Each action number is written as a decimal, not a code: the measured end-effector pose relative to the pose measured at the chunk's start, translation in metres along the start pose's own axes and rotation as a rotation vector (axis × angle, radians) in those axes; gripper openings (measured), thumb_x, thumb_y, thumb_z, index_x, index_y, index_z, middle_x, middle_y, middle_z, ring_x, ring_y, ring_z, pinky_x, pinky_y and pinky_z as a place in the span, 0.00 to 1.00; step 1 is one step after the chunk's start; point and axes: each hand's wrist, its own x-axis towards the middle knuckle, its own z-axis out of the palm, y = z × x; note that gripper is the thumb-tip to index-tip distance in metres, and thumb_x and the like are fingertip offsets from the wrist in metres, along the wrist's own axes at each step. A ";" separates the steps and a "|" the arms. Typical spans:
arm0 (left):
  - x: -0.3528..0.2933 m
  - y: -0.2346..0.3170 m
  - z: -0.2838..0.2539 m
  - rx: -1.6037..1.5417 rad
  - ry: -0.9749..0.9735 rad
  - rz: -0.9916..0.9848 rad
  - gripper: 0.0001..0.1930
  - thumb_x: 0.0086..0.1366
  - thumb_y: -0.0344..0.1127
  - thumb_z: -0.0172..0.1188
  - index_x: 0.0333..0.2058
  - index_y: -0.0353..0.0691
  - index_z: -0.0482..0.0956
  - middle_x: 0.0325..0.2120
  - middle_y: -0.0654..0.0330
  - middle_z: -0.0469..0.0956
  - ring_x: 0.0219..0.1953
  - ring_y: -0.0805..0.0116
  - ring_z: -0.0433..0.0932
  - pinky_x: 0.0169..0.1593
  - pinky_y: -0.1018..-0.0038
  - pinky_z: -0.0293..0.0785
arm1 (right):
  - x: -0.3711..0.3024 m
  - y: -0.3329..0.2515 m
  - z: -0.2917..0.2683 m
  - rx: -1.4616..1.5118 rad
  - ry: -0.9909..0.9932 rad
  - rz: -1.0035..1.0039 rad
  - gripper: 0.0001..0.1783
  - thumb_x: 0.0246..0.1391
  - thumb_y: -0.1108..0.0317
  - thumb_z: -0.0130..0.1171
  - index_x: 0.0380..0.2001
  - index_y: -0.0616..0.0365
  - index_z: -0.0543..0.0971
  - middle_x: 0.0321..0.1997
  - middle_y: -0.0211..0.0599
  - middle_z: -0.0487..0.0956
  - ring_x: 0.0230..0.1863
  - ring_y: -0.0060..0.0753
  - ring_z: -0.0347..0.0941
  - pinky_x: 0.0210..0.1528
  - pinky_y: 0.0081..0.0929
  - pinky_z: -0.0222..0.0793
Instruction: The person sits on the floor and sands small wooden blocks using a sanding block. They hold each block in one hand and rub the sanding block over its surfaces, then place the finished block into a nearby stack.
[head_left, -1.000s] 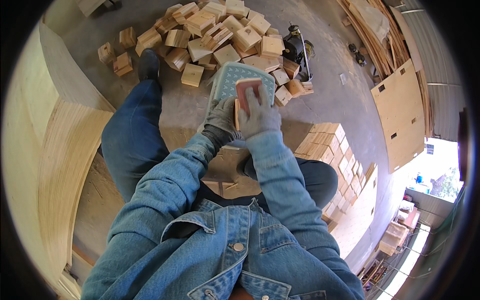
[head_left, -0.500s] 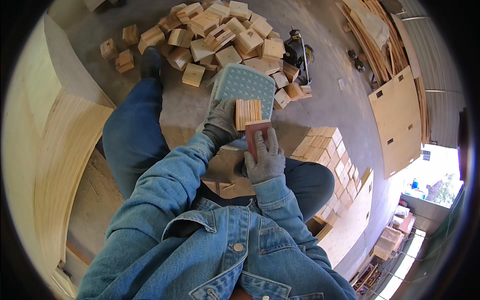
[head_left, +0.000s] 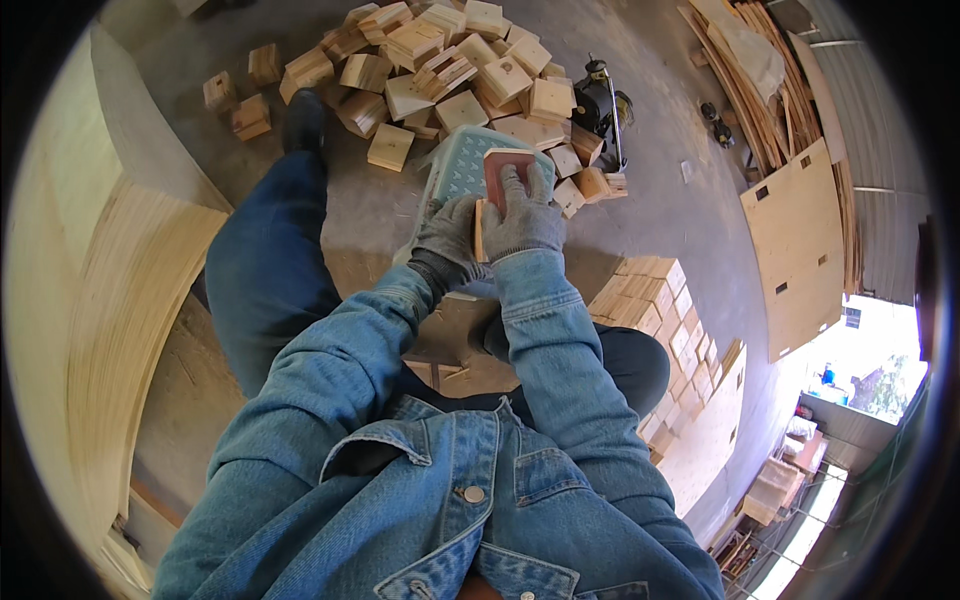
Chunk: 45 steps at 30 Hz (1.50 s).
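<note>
My gloved left hand point(head_left: 447, 238) is closed around a small layered wood block point(head_left: 479, 232) over a pale teal plastic stool point(head_left: 462, 160). Only a narrow strip of that block shows; my right hand hides the rest. In my gloved right hand point(head_left: 524, 222) is a flat reddish-brown sanding block point(head_left: 494, 172) with a pale front edge, its fingers laid along the top. The sanding block lies over the wood block and reaches past its far end. Its underside is out of sight.
A loose heap of wood blocks point(head_left: 415, 45) lies beyond the stool, beside a black and yellow power tool point(head_left: 600, 100). Neatly stacked blocks point(head_left: 665, 310) stand at my right on a plywood sheet point(head_left: 705, 430). Tall plywood stacks point(head_left: 130, 290) rise at my left.
My right hand has pushed the sanding block away from me, from the near end of the wood block to its far end. My left hand keeps its hold in place.
</note>
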 end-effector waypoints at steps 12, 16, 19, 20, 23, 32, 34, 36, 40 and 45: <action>-0.006 -0.003 -0.005 -0.054 0.017 -0.006 0.48 0.48 0.59 0.77 0.64 0.43 0.67 0.57 0.51 0.73 0.63 0.47 0.71 0.70 0.54 0.62 | -0.125 0.010 -0.033 0.047 -0.085 -0.017 0.38 0.55 0.53 0.68 0.69 0.47 0.75 0.79 0.54 0.60 0.59 0.70 0.73 0.59 0.60 0.73; -0.007 -0.002 -0.006 -0.049 0.026 -0.001 0.47 0.49 0.58 0.77 0.63 0.43 0.67 0.57 0.50 0.73 0.62 0.46 0.71 0.70 0.54 0.63 | -0.138 0.016 -0.032 0.074 0.007 -0.073 0.38 0.53 0.56 0.70 0.68 0.48 0.76 0.76 0.56 0.65 0.58 0.70 0.74 0.59 0.59 0.73; -0.009 -0.005 -0.005 -0.097 0.016 -0.027 0.43 0.51 0.55 0.75 0.62 0.42 0.68 0.56 0.49 0.74 0.62 0.47 0.71 0.69 0.53 0.62 | -0.123 0.009 -0.026 0.109 0.021 -0.088 0.37 0.53 0.55 0.70 0.68 0.47 0.77 0.76 0.56 0.65 0.58 0.69 0.74 0.58 0.59 0.73; -0.008 -0.004 -0.006 -0.100 0.004 -0.023 0.42 0.52 0.54 0.75 0.61 0.43 0.69 0.56 0.49 0.74 0.62 0.47 0.71 0.69 0.53 0.62 | -0.113 0.006 -0.026 0.098 -0.004 -0.077 0.37 0.53 0.55 0.69 0.68 0.46 0.77 0.76 0.55 0.65 0.58 0.69 0.74 0.58 0.59 0.73; -0.008 -0.004 -0.007 -0.077 -0.017 -0.013 0.39 0.54 0.52 0.73 0.60 0.43 0.70 0.55 0.50 0.74 0.61 0.47 0.72 0.69 0.53 0.62 | -0.069 -0.007 -0.023 0.074 -0.058 -0.047 0.36 0.53 0.53 0.68 0.67 0.45 0.78 0.76 0.54 0.65 0.59 0.69 0.74 0.59 0.60 0.73; -0.001 0.006 -0.015 0.016 -0.066 -0.008 0.40 0.54 0.55 0.73 0.61 0.44 0.68 0.57 0.52 0.74 0.62 0.49 0.72 0.70 0.53 0.61 | -0.010 -0.003 -0.006 0.005 -0.028 -0.038 0.38 0.56 0.52 0.66 0.70 0.45 0.73 0.78 0.52 0.63 0.68 0.65 0.70 0.65 0.55 0.71; -0.002 0.001 -0.011 0.028 -0.046 -0.011 0.42 0.54 0.56 0.73 0.62 0.44 0.68 0.58 0.52 0.74 0.62 0.49 0.71 0.70 0.53 0.61 | -0.035 -0.005 -0.019 0.033 -0.088 -0.024 0.39 0.55 0.52 0.67 0.70 0.46 0.73 0.78 0.52 0.62 0.66 0.66 0.71 0.64 0.56 0.71; -0.003 -0.001 -0.010 0.019 -0.024 -0.004 0.43 0.53 0.57 0.74 0.62 0.43 0.68 0.58 0.51 0.73 0.63 0.49 0.71 0.70 0.54 0.61 | -0.071 -0.006 -0.027 0.037 -0.124 -0.040 0.40 0.54 0.53 0.68 0.70 0.48 0.73 0.78 0.54 0.63 0.64 0.66 0.72 0.63 0.56 0.71; -0.005 0.000 -0.006 -0.046 0.021 -0.002 0.44 0.52 0.56 0.75 0.63 0.43 0.68 0.58 0.50 0.73 0.62 0.47 0.71 0.70 0.55 0.62 | -0.136 0.010 -0.027 0.070 -0.027 -0.140 0.37 0.54 0.53 0.69 0.68 0.44 0.76 0.78 0.53 0.63 0.54 0.66 0.76 0.55 0.60 0.75; -0.007 -0.011 0.002 -0.111 -0.089 -0.098 0.49 0.50 0.65 0.72 0.66 0.45 0.65 0.61 0.50 0.71 0.67 0.49 0.68 0.76 0.47 0.51 | -0.130 0.007 -0.027 0.080 0.012 -0.148 0.36 0.53 0.54 0.69 0.67 0.45 0.77 0.77 0.53 0.64 0.54 0.67 0.76 0.54 0.60 0.75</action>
